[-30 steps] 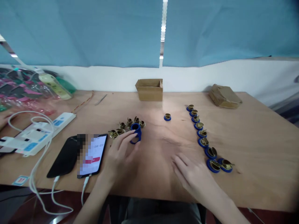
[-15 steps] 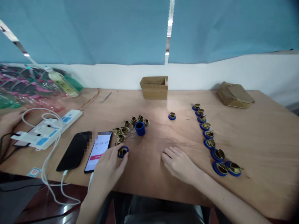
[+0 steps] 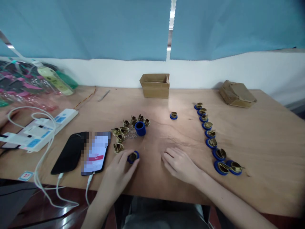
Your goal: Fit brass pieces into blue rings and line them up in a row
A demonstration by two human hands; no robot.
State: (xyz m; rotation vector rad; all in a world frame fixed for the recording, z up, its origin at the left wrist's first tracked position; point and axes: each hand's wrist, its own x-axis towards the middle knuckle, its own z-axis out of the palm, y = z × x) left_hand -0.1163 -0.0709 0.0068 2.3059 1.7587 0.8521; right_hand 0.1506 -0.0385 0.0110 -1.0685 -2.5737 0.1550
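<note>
Between the thumb and fingers of my left hand is a round brass-coloured piece with a blue ring around it, low over the table's near side. My right hand lies on the tabletop with its fingers curled together; its palm is hidden. Beyond my left hand, several brass pieces without blue rings surround some thin wire rings and a short blue cylinder. One blue-ringed brass piece sits alone beyond my right hand. Several more blue-ringed brass pieces form a line at right.
Left of my left hand lie a lit phone, a black phone and a power strip with white cables. An open cardboard box and a crumpled carton stand at the back. Bottles crowd the far left.
My left hand has shifted slightly right with the blue-ringed brass piece, away from the loose brass pieces. The view has shifted a little. My right hand stays in place.
</note>
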